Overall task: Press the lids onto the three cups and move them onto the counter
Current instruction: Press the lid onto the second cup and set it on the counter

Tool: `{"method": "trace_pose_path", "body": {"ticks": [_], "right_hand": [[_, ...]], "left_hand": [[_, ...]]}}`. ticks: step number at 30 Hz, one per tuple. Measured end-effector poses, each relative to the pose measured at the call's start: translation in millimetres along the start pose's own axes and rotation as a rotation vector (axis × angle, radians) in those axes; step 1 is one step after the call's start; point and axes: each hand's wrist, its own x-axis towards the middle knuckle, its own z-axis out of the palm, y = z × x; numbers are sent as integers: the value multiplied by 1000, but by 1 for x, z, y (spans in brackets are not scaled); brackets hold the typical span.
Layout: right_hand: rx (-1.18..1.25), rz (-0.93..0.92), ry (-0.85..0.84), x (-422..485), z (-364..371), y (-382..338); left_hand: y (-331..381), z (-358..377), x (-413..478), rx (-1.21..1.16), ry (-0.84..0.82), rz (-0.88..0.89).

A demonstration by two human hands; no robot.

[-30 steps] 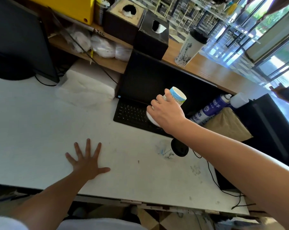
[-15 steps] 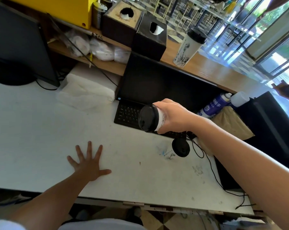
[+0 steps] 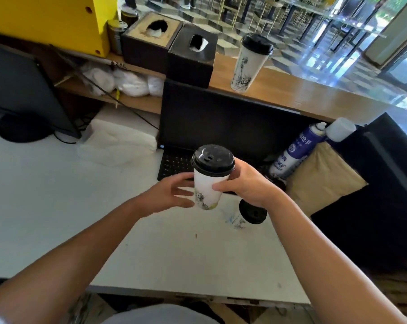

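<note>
My right hand (image 3: 249, 183) grips a white paper cup (image 3: 208, 183) with a black lid (image 3: 213, 159), held upright above the white desk (image 3: 57, 206). Just left of the cup, my left hand (image 3: 172, 194) has its fingers spread, its fingertips at or near the cup's side. A second lidded cup (image 3: 248, 215) lies on its side on the desk under my right wrist. A third cup (image 3: 248, 64) with a black lid stands upright on the wooden counter (image 3: 314, 97) at the back.
A black laptop (image 3: 221, 127) stands open behind the held cup. A blue spray can (image 3: 296, 150) and a brown paper bag (image 3: 321, 178) sit to the right. Two tissue boxes (image 3: 172, 45), a yellow box (image 3: 50, 19) and a monitor (image 3: 22, 90) stand left.
My right hand turned the cup from sideways to upright and brought it nearer. My left hand lifted off the desk and came up beside the cup.
</note>
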Motion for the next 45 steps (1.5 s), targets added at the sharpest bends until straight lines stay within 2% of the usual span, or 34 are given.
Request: {"method": "trace_pose_path", "body": {"ticks": [3, 9, 12, 18, 29, 38, 45], "right_hand": [[124, -33, -58, -3, -18, 7], [254, -82, -77, -6, -70, 12], [236, -92, 28, -7, -95, 10], [178, -174, 207, -7, -147, -5], [97, -390, 327, 10, -221, -59], [1, -458, 483, 62, -266, -98], [-36, -405, 484, 89, -287, -85]], "left_hand": [[45, 16, 9, -46, -76, 109], [77, 46, 39, -27, 80, 149], [92, 60, 63, 42, 208, 140], [126, 92, 114, 88, 393, 234], [202, 108, 195, 210, 559, 465], [249, 85, 263, 213, 591, 443], [240, 79, 303, 225, 579, 367]]}}
